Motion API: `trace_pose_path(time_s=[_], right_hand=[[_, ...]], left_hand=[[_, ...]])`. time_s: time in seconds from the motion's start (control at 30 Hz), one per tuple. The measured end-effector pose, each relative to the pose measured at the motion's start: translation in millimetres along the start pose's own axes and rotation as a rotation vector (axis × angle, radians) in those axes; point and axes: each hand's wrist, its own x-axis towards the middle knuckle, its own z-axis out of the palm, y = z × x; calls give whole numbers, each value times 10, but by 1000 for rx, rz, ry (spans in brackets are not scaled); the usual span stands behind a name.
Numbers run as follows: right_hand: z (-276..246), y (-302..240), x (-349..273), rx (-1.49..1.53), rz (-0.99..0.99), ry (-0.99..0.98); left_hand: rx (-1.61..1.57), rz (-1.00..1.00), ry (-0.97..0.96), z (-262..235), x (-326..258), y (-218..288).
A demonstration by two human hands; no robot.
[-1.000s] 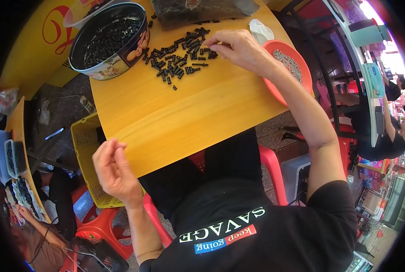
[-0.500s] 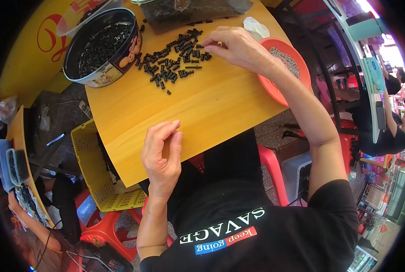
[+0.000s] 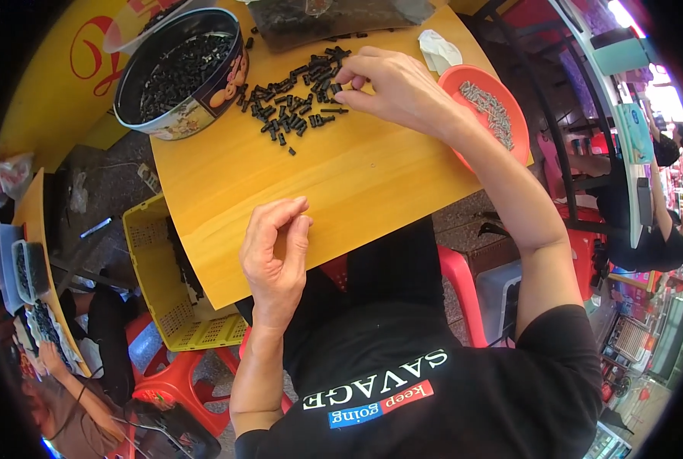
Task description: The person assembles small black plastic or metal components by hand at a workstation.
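Observation:
Many small black plastic parts (image 3: pixel 289 107), short and tube-like, lie in a loose pile on the wooden table (image 3: pixel 341 176). At the pile's right edge is my right hand (image 3: pixel 391 88), its thumb and forefinger apart with black parts near their tips. I see nothing held in it. My left hand (image 3: pixel 274 249) hovers by the table's near edge, fingers curled and the thumb tip close to the forefinger tip. Whatever may be in that pinch is too small or hidden. An orange-red bowl (image 3: pixel 519 126) with small grey metal pieces (image 3: pixel 490 111) sits under my right forearm.
A round tin (image 3: pixel 180 126) of black parts stands at the far left. A clear bag or box of dark parts (image 3: pixel 341 23) lies at the back, beside crumpled white paper (image 3: pixel 439 52). Below the table's left side is a yellow crate (image 3: pixel 154 268). Another person's hand (image 3: pixel 50 358) works at far left.
My right hand has shifted slightly down against the pile, fingers still apart. My left hand has barely moved. The view has shifted a little, and the other person's hand at left has moved.

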Motion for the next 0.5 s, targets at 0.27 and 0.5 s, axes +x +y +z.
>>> trace_pose_path(time_s=[0.27, 0.5], right_hand=[[-150, -666, -449, 336, -203, 152], [4, -767, -690, 373, -302, 270]], left_hand=[[-440, -328, -3, 145, 198, 266], [-726, -353, -78, 232, 162, 255]])
